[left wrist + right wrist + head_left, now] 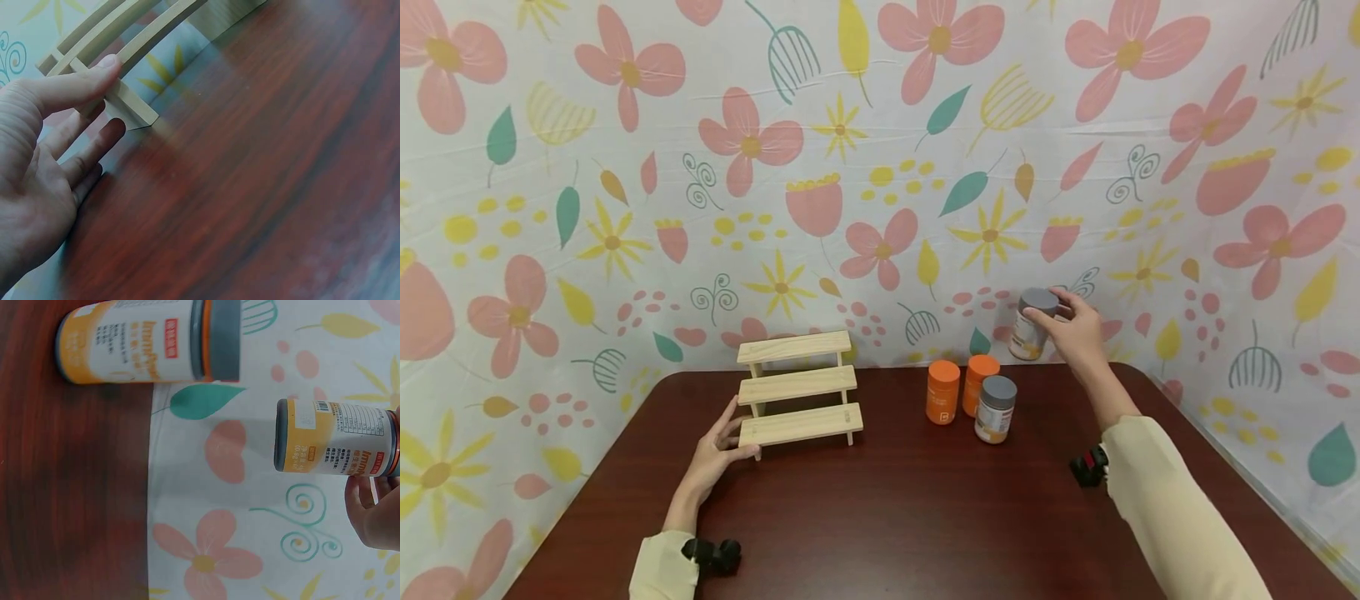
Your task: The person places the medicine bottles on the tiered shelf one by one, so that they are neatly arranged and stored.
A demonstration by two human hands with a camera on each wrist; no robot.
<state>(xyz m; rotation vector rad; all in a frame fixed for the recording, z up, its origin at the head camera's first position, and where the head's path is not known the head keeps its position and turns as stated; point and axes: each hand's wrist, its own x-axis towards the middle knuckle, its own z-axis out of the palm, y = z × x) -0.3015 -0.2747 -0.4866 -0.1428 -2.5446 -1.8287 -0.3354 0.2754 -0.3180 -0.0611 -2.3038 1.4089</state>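
Observation:
My right hand [1078, 333] pinches a supplement bottle [1028, 337] by its grey lid, holding it slightly tilted in the air over the table's back right. It has a white and yellow label, which the right wrist view shows with print and a barcode. Below it, a matching grey-lidded bottle [995, 417] stands beside two orange bottles [942, 396]. My left hand [711, 458] grips the left end of a three-tier wooden display stand [797, 425], thumb at the front of the lowest step. In the left wrist view, the thumb [106, 70] overlaps the stand's wood.
The dark red-brown table [880, 517] spreads out below both hands. A floral cloth backdrop [865, 167] hangs along its back edge and sides. Black wrist cameras [715, 557] sit on both sleeves.

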